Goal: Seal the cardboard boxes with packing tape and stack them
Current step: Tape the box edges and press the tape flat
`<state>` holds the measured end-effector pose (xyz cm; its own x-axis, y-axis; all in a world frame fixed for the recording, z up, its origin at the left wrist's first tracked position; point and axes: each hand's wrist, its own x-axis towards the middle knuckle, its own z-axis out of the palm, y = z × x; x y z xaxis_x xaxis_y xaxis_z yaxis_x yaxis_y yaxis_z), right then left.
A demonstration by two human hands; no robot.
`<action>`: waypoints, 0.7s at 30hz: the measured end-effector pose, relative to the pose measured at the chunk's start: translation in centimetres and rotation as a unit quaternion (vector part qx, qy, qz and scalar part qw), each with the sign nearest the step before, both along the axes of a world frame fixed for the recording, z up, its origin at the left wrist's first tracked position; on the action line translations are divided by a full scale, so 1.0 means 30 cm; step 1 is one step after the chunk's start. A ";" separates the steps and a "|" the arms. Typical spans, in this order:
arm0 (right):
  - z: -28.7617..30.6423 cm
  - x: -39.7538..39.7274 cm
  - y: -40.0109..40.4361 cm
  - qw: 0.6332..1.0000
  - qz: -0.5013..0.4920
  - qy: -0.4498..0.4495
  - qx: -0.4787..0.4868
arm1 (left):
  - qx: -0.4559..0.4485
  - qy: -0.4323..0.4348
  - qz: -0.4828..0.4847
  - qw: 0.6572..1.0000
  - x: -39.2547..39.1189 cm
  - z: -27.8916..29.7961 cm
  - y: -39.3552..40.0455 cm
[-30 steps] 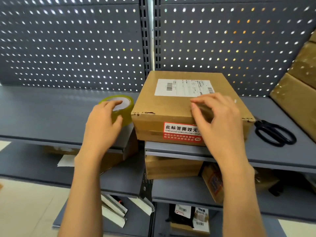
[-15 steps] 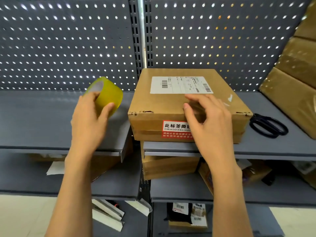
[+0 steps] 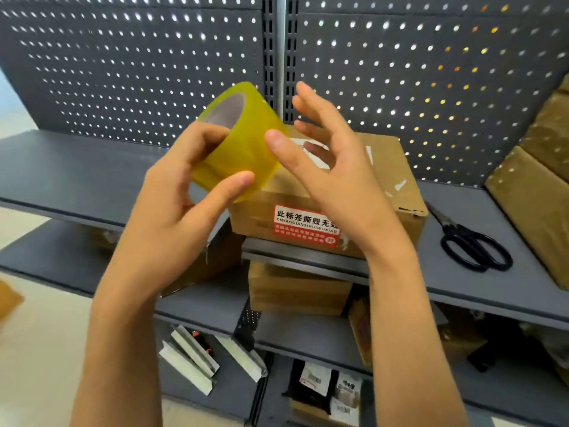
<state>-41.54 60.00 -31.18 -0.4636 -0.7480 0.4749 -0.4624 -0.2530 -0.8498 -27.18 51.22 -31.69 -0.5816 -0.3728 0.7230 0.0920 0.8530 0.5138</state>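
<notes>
Fingers (image 3: 237,183) of the left hand (image 3: 172,211) pinch the tape roll (image 3: 240,143); the right hand (image 3: 326,167) is spread wide, thumb touching it.
If the sticky end hides, picking could slip and drop the roll on the box (image 3: 385,192) just behind.

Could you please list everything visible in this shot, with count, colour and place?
tape roll: one, yellow, held up in front of the box
cardboard box: one, brown, red sticker on its front, on the middle shelf
scissors: one pair, black, on the shelf right of the box
stacked boxes: several, brown, far right
lower boxes: a few, brown, on the shelf below
shelving: grey, with a perforated back panel
left hand: its grip is around the tape roll
right hand: fingers spread, thumb touching the roll
</notes>
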 end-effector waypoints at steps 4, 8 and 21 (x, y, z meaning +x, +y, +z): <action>-0.023 -0.042 0.088 0.997 0.076 0.001 0.019 | 0.010 -0.051 -0.006 0.999 -0.018 -0.034 0.128; -0.065 -0.036 0.173 0.998 0.049 0.038 -0.006 | 0.035 -0.058 0.038 0.997 -0.026 -0.073 0.236; -0.179 0.086 0.324 0.993 0.009 0.117 -0.024 | 0.081 -0.062 0.162 0.981 0.001 -0.156 0.419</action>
<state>-38.97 69.71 -36.54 -0.3235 -0.7298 0.6023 -0.6400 -0.3001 -0.7073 -27.14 63.78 -36.38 -0.4935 -0.6566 0.5703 -0.2431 0.7338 0.6344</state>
